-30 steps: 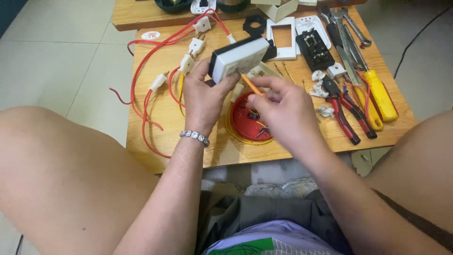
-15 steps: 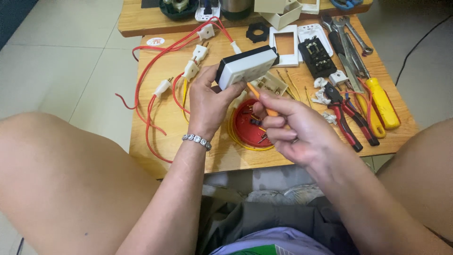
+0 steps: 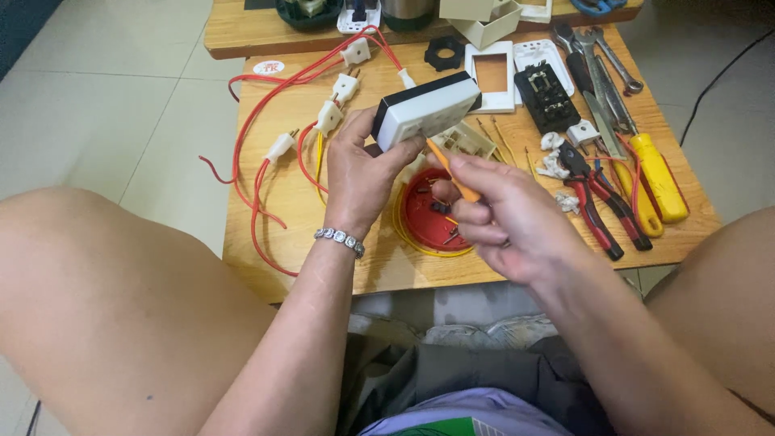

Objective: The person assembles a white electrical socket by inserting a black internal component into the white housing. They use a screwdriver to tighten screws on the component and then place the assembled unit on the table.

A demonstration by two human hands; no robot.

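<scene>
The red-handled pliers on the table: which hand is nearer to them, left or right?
Right. The right hand, holding a small orange screwdriver, is just left of the red-handled pliers. The left hand is farther left, holding the white box.

Seated person seen from above, with bare arms and bare knees.

The left hand [image 3: 359, 173] has a silver beaded metal bracelet [image 3: 339, 240] around its wrist. The right hand [image 3: 504, 218] wears nothing. Both forearms are sleeveless. Near the bottom edge, dark grey-green crumpled fabric shorts [image 3: 452, 375] cover the lap, with a pale lilac cloth shirt hem [image 3: 452, 416] over them.
</scene>
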